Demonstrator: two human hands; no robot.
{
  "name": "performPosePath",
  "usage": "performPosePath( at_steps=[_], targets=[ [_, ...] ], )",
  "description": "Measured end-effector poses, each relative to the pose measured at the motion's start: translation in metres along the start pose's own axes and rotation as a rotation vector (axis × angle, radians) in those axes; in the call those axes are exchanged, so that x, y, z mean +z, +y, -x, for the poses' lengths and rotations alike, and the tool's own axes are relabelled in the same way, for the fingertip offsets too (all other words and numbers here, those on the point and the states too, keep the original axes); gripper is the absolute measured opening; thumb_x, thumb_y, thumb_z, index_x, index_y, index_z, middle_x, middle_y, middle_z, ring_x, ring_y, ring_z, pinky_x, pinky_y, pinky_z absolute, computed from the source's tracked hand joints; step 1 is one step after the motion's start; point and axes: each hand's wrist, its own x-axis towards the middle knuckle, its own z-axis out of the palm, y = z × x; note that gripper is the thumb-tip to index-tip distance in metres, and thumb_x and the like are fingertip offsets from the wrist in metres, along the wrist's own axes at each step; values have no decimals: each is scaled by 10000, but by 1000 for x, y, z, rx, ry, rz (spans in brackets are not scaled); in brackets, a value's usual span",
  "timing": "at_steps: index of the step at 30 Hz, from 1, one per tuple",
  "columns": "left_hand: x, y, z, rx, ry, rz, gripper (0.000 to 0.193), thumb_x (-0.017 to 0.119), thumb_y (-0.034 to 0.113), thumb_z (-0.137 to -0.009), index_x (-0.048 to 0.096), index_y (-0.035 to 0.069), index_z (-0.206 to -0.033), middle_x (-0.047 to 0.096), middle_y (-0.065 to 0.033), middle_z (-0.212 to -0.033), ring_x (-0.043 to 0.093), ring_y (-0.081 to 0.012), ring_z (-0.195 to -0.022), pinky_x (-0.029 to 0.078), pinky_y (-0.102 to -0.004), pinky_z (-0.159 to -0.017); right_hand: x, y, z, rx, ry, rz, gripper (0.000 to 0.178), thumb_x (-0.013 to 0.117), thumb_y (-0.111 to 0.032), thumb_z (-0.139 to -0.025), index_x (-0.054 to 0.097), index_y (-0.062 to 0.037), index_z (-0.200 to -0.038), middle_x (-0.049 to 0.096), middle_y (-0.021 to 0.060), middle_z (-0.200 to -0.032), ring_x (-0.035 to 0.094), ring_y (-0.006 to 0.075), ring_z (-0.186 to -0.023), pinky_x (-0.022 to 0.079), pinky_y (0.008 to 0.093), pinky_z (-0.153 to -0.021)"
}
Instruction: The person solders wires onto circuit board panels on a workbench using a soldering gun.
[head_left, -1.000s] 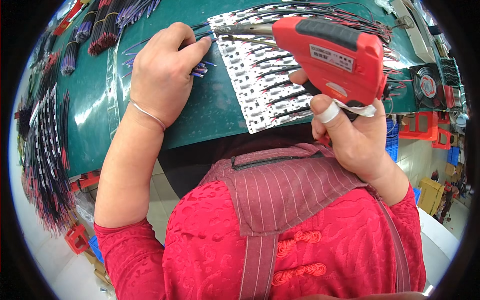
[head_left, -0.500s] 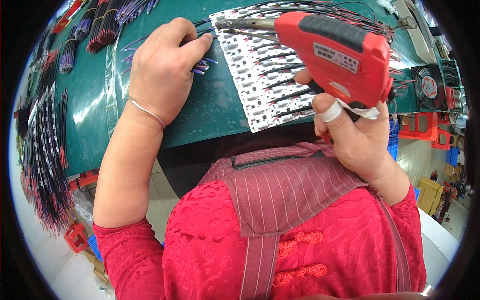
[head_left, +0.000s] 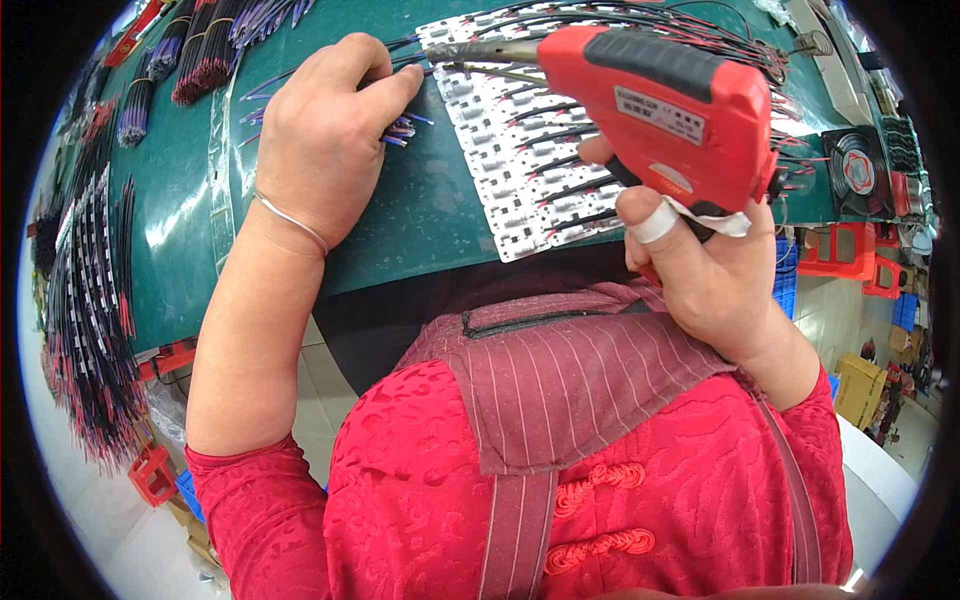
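A red soldering gun (head_left: 650, 115) with a black top grip is held in my right hand (head_left: 700, 260), whose thumb has white tape round it. The gun's metal tip points left, over the upper left edge of a white circuit board panel (head_left: 520, 225). Rows of small parts cover the panel, and black and red wires run across it. My left hand (head_left: 330, 140), a bracelet at its wrist, is closed on a bunch of thin wires (head_left: 402, 130) just left of the panel. Wire ends reach from its fingertips towards the gun's tip; the exact contact there is too small to tell.
Bundled wires (head_left: 205, 50) lie on the green table (head_left: 160, 260) at the far left. More long wires (head_left: 90, 320) hang over its left edge. To the right stand a small black fan (head_left: 858, 172) and a metal coil (head_left: 812, 46). Red stools (head_left: 840, 250) are beyond the table.
The soldering gun and my right hand have shifted slightly left, with the tip staying near the panel's upper left edge. My left hand keeps its grip on the wires, almost still.
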Motion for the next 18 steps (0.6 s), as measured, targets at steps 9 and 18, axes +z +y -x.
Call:
performPosePath(
  at_steps=[9,18],
  targets=[
    [0,0,-1,5,-5,-11,381,645,-73,-677,736,79,-1015,618,-74,-897,638,-251,-818,520,-344,-706,-2,-7,2,13,36,-99,310,652,-40,-927,582,16,-1224,684,131,-1139,600,98,-771,496,253,-685],
    [3,-9,1,-112,-17,120,477,595,-156,-657,743,125,-1012,623,-71,-930,649,-253,-847,525,-335,-739,-9,3,6,-13,-24,-4,250,618,-91,-960,588,15,-1185,657,132,-1069,554,72,-611,469,227,-521]
  ],
)
